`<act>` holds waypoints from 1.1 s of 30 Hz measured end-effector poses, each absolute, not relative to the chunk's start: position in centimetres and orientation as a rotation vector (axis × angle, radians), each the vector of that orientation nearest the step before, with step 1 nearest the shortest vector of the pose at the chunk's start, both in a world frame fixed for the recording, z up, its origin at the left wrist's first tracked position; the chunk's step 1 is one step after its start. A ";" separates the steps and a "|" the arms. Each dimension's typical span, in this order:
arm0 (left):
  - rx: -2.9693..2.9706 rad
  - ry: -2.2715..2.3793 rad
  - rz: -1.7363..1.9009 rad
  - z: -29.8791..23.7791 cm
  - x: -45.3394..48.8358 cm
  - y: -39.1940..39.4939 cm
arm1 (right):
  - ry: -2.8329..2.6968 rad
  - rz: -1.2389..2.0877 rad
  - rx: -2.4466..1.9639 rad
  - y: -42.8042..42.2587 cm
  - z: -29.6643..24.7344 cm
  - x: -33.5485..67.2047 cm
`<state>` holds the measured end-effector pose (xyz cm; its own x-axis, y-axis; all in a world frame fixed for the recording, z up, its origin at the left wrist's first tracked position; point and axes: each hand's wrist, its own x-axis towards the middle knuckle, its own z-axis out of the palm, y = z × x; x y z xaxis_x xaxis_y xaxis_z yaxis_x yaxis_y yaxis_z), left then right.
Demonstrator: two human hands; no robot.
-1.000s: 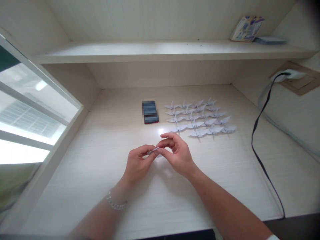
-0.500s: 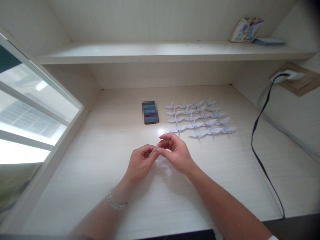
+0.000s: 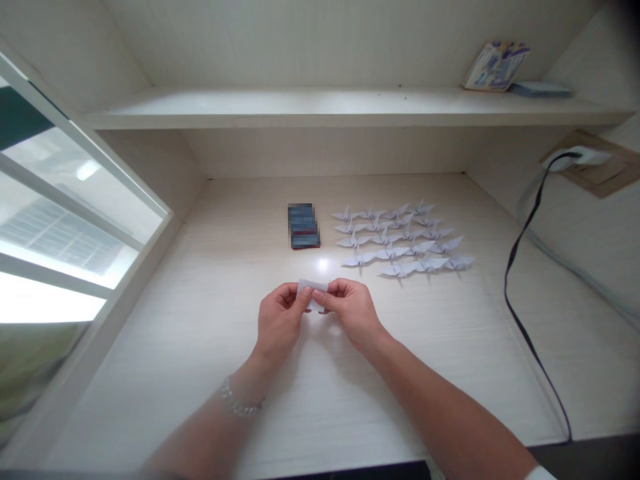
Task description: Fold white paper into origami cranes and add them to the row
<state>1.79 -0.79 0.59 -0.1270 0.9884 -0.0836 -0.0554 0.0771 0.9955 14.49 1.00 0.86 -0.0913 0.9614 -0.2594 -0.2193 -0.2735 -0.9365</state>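
Note:
My left hand (image 3: 280, 320) and my right hand (image 3: 350, 312) meet over the middle of the pale wooden desk (image 3: 200, 347). Both pinch one small folded piece of white paper (image 3: 313, 288) between thumb and fingers, its upper edge standing up between them. Behind the hands, to the right, several folded paper cranes (image 3: 400, 240) lie in rows on the desk. A small dark pack (image 3: 303, 227), blurred out, lies left of the cranes.
A shelf (image 3: 320, 110) runs above the desk, with a printed packet (image 3: 495, 65) leaning at its right end. A black cable (image 3: 525, 267) hangs from a wall socket (image 3: 580, 157) on the right and trails across the desk. A window frame (image 3: 75, 200) borders the left.
The hands have drawn closer together and turned the paper, so that its flat side now stands upright between the fingertips. The right hand's fingers have curled in more.

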 end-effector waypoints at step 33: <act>1.026 1.396 1.219 0.1 0.8 -0.2 | -1.062 1.529 -1.171 1.4 0.0 14.8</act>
<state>0.83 -0.16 0.08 -0.1643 0.9766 -0.1390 -0.0061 0.1399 0.9901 14.79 1.43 -0.04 -0.1373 0.9707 -0.1971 -0.1542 -0.2175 -0.9638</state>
